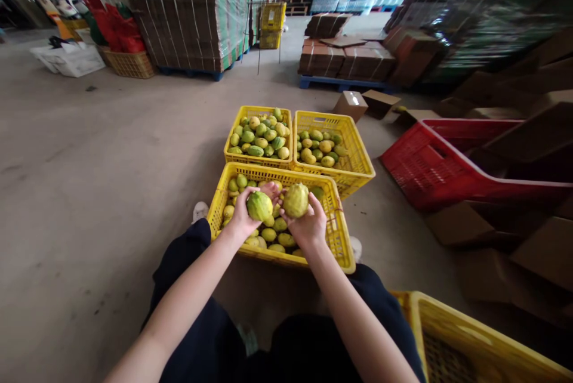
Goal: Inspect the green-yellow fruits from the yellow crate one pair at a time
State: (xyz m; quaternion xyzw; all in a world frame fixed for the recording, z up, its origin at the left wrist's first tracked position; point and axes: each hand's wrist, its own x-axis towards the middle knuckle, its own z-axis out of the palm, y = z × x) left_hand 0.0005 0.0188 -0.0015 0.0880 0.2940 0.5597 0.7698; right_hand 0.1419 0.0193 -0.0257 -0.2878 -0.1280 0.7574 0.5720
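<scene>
My left hand is closed around a striped green-yellow fruit, its fingers behind it. Beside it, my right hand grips a lumpy, duller yellow-green fruit, with a small gap between the two fruits. Both are held up over the near yellow crate, which stands between my legs. Many loose green and yellow fruits lie inside that crate, partly covered by my hands. The exact kind of fruit is not certain.
Ahead stand two more yellow crates, a fuller left one and a right one with fewer fruits. A red crate and cardboard boxes crowd the right. Another yellow crate stands at lower right. Wrapped pallets stand behind.
</scene>
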